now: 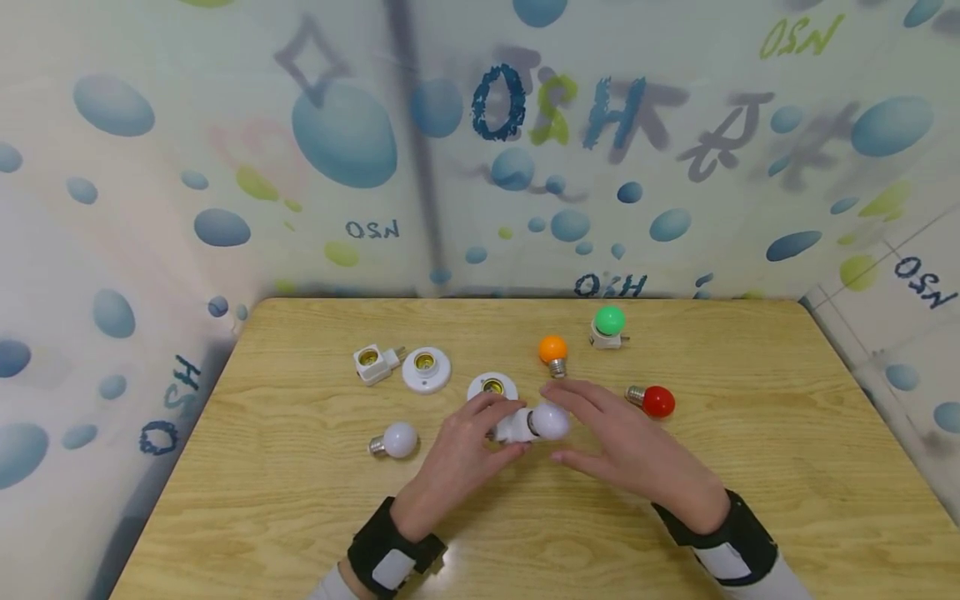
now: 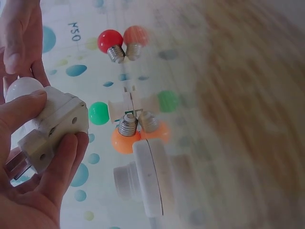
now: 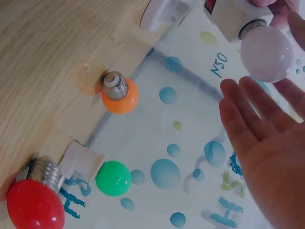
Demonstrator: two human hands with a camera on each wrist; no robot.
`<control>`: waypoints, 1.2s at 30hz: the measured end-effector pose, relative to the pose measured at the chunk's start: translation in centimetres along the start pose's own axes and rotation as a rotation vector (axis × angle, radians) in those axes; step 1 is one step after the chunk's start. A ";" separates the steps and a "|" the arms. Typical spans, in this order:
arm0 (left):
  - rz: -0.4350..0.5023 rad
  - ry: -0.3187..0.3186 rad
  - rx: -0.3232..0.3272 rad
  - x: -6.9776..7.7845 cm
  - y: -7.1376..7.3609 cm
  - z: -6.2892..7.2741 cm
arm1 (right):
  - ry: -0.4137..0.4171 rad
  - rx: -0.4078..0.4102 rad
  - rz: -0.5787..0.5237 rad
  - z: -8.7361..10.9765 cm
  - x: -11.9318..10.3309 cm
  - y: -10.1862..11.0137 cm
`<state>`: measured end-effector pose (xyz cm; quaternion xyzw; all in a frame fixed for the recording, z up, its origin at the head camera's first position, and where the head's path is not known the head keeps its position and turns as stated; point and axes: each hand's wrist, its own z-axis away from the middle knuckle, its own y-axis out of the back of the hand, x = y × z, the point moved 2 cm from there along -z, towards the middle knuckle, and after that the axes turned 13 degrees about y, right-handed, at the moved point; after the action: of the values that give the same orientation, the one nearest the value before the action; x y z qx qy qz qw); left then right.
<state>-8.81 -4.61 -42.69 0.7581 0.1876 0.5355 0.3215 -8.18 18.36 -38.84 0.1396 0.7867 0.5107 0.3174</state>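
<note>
My left hand point(image 1: 465, 446) grips a white plug-in lamp socket point(image 1: 512, 427) above the table, thumb on one side and fingers on the other. Its metal prongs show in the left wrist view. A white bulb point(image 1: 551, 421) sits in the socket's mouth, pointing right, with a bit of its metal base visible in the right wrist view. Beside the bulb, my right hand point(image 1: 630, 437) has its fingers extended and holds nothing. In the right wrist view a small gap separates its fingertips from the bulb point(image 3: 267, 55). A round white lamp holder point(image 1: 492, 387) lies just behind the left hand, partly covered.
Behind the hands lie an orange bulb point(image 1: 553, 348) and a green bulb point(image 1: 610, 321) in a plug-in socket point(image 1: 606, 340). A red bulb point(image 1: 659, 402) lies right. Leftward are a loose white bulb point(image 1: 401, 440), another plug-in socket point(image 1: 371, 364) and a round holder point(image 1: 426, 371).
</note>
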 end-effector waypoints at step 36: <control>0.011 -0.027 0.000 0.3 0.2 0.1 | 0.047 0.161 0.073 -0.2 -0.3 -0.2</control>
<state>-8.63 -4.59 -42.33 0.7664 0.1789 0.5269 0.3210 -8.08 18.00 -38.85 0.1812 0.8269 0.4599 0.2681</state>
